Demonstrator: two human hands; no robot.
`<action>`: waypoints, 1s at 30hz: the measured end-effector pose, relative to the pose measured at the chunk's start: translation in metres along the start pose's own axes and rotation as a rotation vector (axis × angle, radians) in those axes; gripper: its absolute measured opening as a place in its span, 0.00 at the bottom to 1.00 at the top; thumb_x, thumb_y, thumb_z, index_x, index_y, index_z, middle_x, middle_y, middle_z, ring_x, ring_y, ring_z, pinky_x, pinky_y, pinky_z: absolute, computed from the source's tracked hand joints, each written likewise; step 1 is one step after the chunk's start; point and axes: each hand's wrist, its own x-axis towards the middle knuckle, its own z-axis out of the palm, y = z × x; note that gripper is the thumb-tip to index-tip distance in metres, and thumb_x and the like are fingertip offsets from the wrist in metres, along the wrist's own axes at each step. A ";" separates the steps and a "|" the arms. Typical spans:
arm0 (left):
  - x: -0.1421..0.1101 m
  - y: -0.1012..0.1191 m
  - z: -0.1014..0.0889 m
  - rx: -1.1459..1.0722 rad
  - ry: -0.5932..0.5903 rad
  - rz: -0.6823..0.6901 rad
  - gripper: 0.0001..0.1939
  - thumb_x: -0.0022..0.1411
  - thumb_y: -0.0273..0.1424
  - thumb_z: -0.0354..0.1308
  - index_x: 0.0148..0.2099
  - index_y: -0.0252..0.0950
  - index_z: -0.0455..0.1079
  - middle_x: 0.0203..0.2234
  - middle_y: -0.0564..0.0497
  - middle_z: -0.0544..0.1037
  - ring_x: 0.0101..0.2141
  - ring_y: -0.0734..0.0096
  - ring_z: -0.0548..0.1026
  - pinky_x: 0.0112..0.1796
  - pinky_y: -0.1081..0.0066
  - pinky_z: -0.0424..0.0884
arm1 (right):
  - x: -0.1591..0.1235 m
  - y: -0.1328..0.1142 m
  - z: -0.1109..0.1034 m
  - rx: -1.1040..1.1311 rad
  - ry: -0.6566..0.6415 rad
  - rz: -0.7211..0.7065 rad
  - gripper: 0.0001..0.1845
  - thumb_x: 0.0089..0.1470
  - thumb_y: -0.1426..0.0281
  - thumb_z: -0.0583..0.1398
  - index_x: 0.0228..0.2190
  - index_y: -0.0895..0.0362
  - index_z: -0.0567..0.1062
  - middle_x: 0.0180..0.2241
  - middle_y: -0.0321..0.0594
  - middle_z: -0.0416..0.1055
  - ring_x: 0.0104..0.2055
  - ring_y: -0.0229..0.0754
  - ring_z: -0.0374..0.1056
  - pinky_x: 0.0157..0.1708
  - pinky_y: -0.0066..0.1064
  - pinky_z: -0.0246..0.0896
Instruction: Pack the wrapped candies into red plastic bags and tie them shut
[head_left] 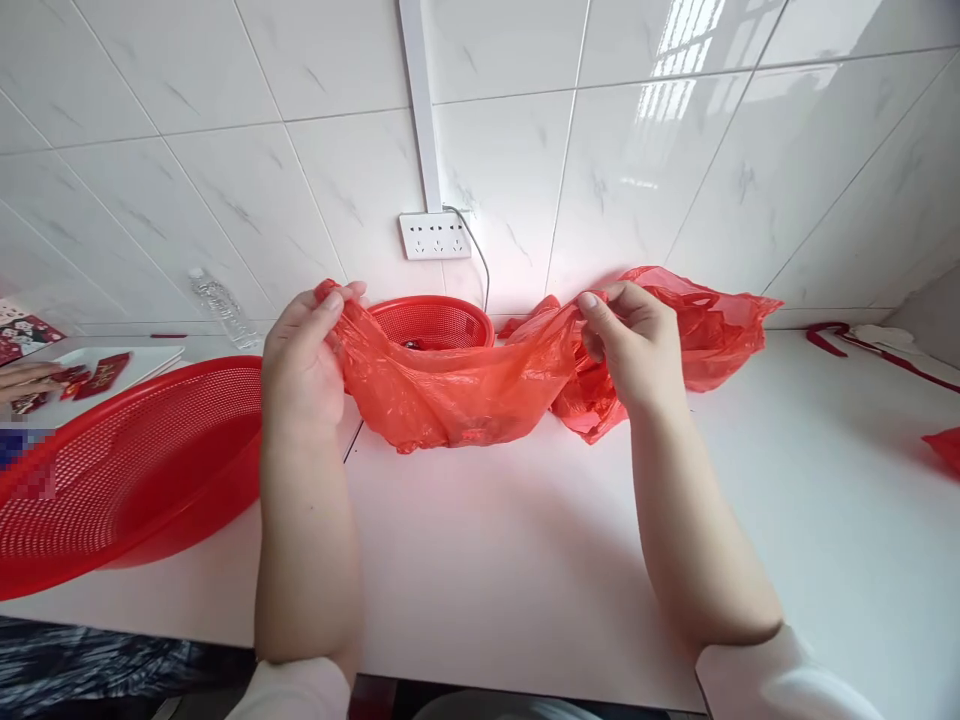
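A thin red plastic bag (457,395) hangs stretched between my two hands above the white counter. My left hand (304,340) pinches one end of its edge between thumb and fingers. At the other end my right hand (630,335) grips the bag with thumb and fingers together. Behind the bag stands a small red mesh basket (442,308), partly covered from view, with something dark inside that I cannot make out. More crumpled red plastic bags (705,330) lie behind and beside my right hand.
A large red mesh basket (172,440) stands at the left. Beyond it another person's hand (30,380) touches dark red packets (103,375) on a white tray (154,360). A clear plastic bottle (225,305) leans by the wall. A cable runs from the socket strip (436,236).
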 end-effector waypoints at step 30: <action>-0.035 -0.017 0.061 0.004 -0.575 -0.510 0.19 0.68 0.47 0.52 0.44 0.37 0.75 0.13 0.57 0.66 0.15 0.78 0.64 0.27 0.73 0.68 | -0.020 -0.013 0.021 0.059 -0.352 -0.211 0.05 0.56 0.66 0.64 0.35 0.52 0.74 0.35 0.38 0.73 0.39 0.41 0.71 0.42 0.35 0.70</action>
